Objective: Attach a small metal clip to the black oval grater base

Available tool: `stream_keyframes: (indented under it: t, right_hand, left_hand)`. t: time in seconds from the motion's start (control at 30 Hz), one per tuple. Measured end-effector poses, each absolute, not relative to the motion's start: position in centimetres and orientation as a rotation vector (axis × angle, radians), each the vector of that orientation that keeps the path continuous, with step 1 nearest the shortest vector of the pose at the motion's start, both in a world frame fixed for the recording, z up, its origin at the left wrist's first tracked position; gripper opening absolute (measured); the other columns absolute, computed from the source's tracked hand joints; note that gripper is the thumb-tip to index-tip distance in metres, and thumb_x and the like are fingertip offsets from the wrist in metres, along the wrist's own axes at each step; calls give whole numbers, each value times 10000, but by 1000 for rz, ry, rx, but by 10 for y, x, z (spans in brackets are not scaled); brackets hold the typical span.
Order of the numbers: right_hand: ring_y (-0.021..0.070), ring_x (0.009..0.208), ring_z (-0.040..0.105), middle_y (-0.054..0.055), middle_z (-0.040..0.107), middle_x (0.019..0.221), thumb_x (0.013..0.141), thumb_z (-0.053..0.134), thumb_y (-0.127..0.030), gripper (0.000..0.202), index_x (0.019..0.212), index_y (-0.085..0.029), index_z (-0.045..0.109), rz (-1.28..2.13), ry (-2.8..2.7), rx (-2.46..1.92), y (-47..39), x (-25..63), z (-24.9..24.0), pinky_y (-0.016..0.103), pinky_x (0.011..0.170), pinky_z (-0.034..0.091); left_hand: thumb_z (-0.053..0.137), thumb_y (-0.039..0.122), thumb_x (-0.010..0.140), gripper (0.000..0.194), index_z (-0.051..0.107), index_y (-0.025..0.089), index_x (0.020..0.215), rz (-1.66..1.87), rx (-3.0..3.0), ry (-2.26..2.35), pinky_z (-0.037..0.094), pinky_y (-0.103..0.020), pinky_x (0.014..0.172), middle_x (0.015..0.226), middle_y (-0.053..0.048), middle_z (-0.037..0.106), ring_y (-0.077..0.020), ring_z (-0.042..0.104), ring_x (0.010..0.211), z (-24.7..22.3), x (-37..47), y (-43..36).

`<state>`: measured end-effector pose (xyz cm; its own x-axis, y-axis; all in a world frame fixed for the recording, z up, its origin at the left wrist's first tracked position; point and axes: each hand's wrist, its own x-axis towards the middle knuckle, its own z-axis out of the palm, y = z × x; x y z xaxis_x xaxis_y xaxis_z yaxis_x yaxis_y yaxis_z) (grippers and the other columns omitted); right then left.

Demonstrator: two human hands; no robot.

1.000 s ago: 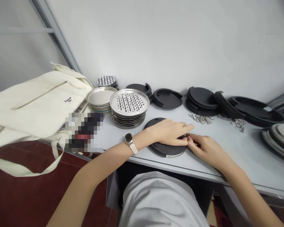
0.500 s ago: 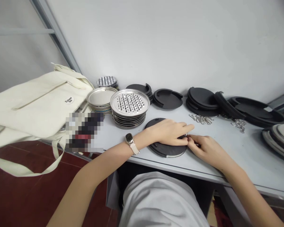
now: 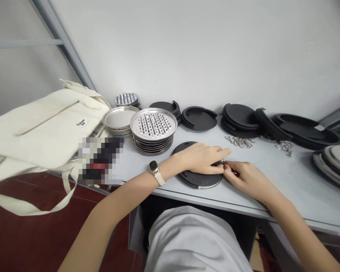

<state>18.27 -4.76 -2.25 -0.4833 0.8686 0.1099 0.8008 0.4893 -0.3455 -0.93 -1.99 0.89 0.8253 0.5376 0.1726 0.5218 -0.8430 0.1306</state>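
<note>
A black round disc (image 3: 187, 178) with a strip of metal edge at its front lies flat near the table's front edge. Across its top rests my left hand (image 3: 205, 158), wearing a watch, its fingers apart and pressing on the disc. At the disc's right edge my right hand (image 3: 240, 175) pinches a small shiny metal piece (image 3: 222, 161), mostly hidden by fingertips. Behind, a pile of metal clips (image 3: 239, 141) lies on the table, with a second pile (image 3: 285, 147) to its right.
Left of the disc stand stacked metal grater discs (image 3: 153, 124) and plain metal discs (image 3: 119, 119). Black holders (image 3: 200, 118) line the wall. A cream bag (image 3: 51, 121) covers the left end; more stacked discs (image 3: 333, 166) sit at the right.
The view has shifted slightly. Both hands keep almost the same pose at the disc's right edge.
</note>
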Motion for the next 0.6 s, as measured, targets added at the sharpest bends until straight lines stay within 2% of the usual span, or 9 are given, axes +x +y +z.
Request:
stream_keyframes:
  t: [0.6]
  right_hand:
    - [136, 454, 494, 18, 583, 515, 877, 367, -340, 350, 571, -204, 470, 371, -2471, -1438, -49, 183, -23, 251, 495, 320]
  left_hand:
    - [369, 387, 904, 281, 467, 169, 1053, 374, 2975, 820, 346, -307, 542, 947, -59, 607, -210, 594, 687, 5, -10, -19]
